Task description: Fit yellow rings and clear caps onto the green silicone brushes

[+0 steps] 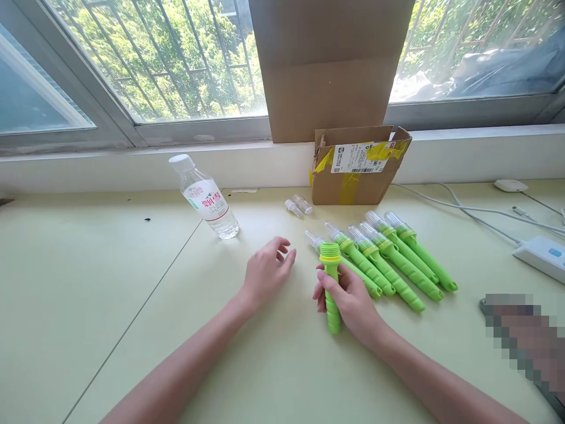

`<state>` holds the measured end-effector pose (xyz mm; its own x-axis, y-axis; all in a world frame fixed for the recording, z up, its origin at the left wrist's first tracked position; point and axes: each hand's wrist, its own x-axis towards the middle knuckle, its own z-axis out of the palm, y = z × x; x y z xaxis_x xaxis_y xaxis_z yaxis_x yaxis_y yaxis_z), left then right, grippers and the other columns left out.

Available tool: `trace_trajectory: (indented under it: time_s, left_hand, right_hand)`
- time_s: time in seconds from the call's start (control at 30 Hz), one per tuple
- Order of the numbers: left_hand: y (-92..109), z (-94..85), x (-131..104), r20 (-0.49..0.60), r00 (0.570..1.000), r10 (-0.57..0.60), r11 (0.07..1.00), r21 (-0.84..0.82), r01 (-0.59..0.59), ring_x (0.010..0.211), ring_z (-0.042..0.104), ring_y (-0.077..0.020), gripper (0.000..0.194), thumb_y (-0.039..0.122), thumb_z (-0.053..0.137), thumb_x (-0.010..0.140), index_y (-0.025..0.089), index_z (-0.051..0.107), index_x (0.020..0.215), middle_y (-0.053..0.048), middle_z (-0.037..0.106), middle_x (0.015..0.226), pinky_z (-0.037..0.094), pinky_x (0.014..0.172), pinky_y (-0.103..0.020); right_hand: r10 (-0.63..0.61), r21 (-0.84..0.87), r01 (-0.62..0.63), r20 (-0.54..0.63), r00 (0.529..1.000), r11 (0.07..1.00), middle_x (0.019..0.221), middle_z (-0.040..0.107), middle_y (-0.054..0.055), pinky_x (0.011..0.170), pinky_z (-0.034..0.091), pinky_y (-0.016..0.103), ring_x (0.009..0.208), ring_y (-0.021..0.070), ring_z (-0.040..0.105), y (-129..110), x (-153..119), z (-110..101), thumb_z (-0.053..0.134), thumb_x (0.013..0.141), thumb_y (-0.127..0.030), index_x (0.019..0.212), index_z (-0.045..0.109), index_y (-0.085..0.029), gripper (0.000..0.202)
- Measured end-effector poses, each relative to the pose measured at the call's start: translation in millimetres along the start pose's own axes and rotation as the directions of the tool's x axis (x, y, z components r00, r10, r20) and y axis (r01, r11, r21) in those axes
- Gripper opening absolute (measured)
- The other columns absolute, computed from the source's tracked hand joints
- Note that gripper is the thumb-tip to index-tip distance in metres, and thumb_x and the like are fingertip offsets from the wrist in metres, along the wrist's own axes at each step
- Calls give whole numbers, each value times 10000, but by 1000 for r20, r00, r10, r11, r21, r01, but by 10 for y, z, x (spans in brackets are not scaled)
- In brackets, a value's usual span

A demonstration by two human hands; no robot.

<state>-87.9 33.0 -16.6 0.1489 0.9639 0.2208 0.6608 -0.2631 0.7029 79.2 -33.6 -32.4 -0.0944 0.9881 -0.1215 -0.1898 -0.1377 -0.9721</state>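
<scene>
My right hand (353, 300) is wrapped round a green plastic tube (333, 318) with a twisted grip. The tube stands nearly upright, its threaded neck with a yellow ring bare at the top. My left hand (267, 268) rests on the table, fingers loosely curled and thumb apart, with nothing in it. Several matching green tubes (401, 288) with clear caps lie side by side just beyond my right hand. The nearest one is partly hidden by the held tube and hand. Past my left fingers lie two small clear plastic pieces, a clear cap (303, 204) and a white-topped one (293, 208).
A water bottle (212, 203) with a white lid stands at the left back. Against the wall sits a taped cardboard box (353, 182). White cables and a power strip (541, 256) lie at the right, above a blurred-out phone-like object (525, 341).
</scene>
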Motion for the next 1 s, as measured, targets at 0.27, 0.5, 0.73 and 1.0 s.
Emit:
trace_trajectory:
  time_s: [0.27, 0.5, 0.73, 1.0]
  left_hand:
    - [-144, 111, 612, -23, 988, 155, 870, 477, -125, 979, 594, -257, 269, 336, 453, 892, 192, 532, 1105, -108, 603, 1099, 458, 674, -326]
    - [-181, 201, 991, 135, 949, 286, 719, 624, -305, 1156, 474, -296, 386, 110, 425, 842, 157, 511, 1215, -159, 514, 1256, 380, 920, -413]
    - [-108, 207, 1176, 310, 898, 314, 560, 703, -438, 1089, 505, -295, 417, -29, 452, 733, 135, 595, 1089, -169, 607, 1114, 344, 899, -428]
    - [45, 182, 1160, 363, 889, 279, 564, 687, -458, 977, 581, -299, 271, -29, 450, 742, 120, 658, 832, -185, 681, 896, 352, 852, -426]
  right_hand:
    - [-13, -69, 12, -13, 1000, 998, 609, 579, -32, 460, 441, 238, 451, 109, 510, 21, -6, 20, 603, 835, -460, 890, 516, -214, 267]
    - [-23, -116, 24, 8, 1000, 993, 556, 508, -71, 442, 395, 217, 415, 83, 462, 9, -15, 18, 580, 860, -441, 808, 474, -220, 251]
    - [-30, -136, 30, 7, 1000, 990, 560, 484, -75, 436, 396, 213, 423, 79, 452, 34, -12, 20, 573, 866, -431, 801, 475, -214, 247]
    - [-39, -138, 41, 15, 999, 990, 560, 472, -76, 434, 400, 210, 437, 81, 447, 34, -6, 22, 572, 869, -423, 801, 471, -214, 241]
